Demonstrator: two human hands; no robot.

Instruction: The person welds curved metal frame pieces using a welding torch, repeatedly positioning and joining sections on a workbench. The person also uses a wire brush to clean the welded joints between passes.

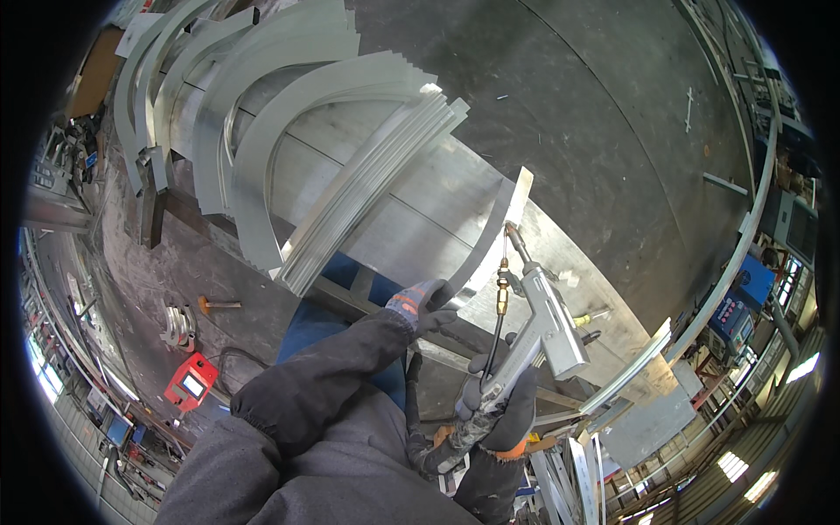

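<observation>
Through the head camera, I have my left hand (422, 306), gloved, just below the centre at 6 o'clock, its fingers closed on the near end of a curved metal strip (487, 249). That strip lies on the pale metal bench (424, 214) and bows away toward 2 o'clock, its far end catching the light. My right hand (499, 398), also gloved, is at 5 o'clock, wrapped around the handle of a grey gun-shaped tool (544, 324). The tool's nozzle (518, 242) points up toward 12 o'clock and sits right by the strip's far part; I can't tell from here whether the two touch. A brass fitting (502, 293) and a thin hose run alongside the tool.

At 11 o'clock I see a thick stack of curved strips (367, 188) on the bench, with wide grey arched pieces (254, 179) beyond it. More strips (627, 367) lie at 4 o'clock. A hammer (220, 304) is near 9 o'clock, and a red box (191, 382) with a lit screen sits at 8.
</observation>
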